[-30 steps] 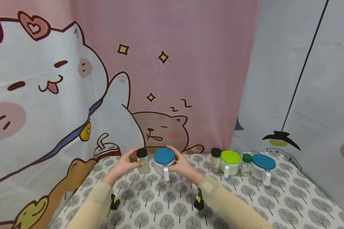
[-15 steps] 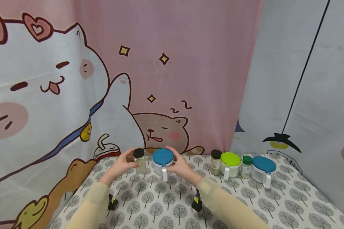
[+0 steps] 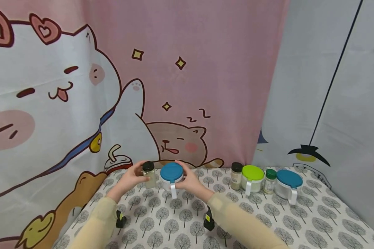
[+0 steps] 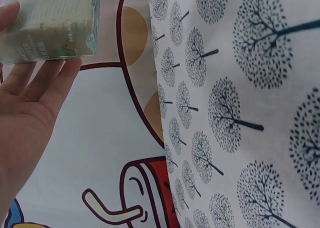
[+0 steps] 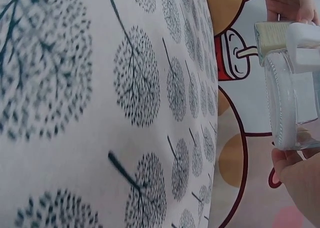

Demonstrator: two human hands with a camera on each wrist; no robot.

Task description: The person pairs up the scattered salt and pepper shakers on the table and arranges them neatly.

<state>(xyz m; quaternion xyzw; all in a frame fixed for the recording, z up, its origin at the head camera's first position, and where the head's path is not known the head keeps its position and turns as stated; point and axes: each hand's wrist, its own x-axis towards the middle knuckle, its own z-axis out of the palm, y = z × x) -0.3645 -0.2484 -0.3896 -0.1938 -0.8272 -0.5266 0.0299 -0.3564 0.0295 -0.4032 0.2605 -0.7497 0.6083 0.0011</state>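
My left hand (image 3: 129, 180) grips a small square spice jar (image 3: 150, 181) with a black lid, thumb on the near side. In the left wrist view, the fingers support the printed pale-filled jar (image 4: 50, 25). Just to its right, my right hand (image 3: 194, 182) holds a round glass seasoning pot (image 3: 171, 171) with a blue lid and a white handle facing me. The right wrist view shows the pot's clear bottom (image 5: 282, 103) raised off the cloth, with the right fingers around its side. Both containers are upright, side by side with a narrow gap in the head view.
On the right of the tree-print tablecloth (image 3: 187, 226) stand a black-lidded spice jar (image 3: 236, 178), a green-lidded pot (image 3: 252, 173), a small green-capped jar (image 3: 269, 183) and another blue-lidded pot (image 3: 289, 178), in a row. A cartoon curtain (image 3: 224, 86) hangs behind.
Both hands have shifted a little to the left, carrying the spice jar and the blue-lidded pot with them. The row on the right stays put while the head view drifts slightly.
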